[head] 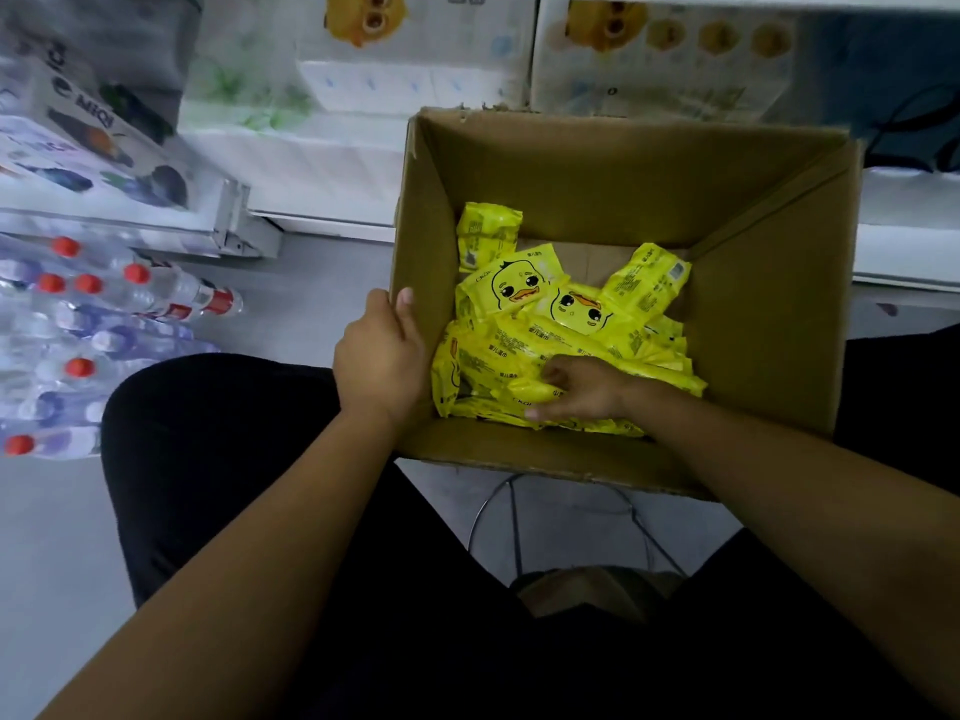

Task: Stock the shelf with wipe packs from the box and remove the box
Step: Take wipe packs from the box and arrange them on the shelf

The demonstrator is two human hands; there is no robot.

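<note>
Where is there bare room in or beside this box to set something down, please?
Free: inside the box, bare cardboard at the far side, between the upright pack and the leaning pack; also the grey floor between its left wall and the water bottles. Crowded: the near half, heaped with wipe packs, where the right grip holds some.
</note>
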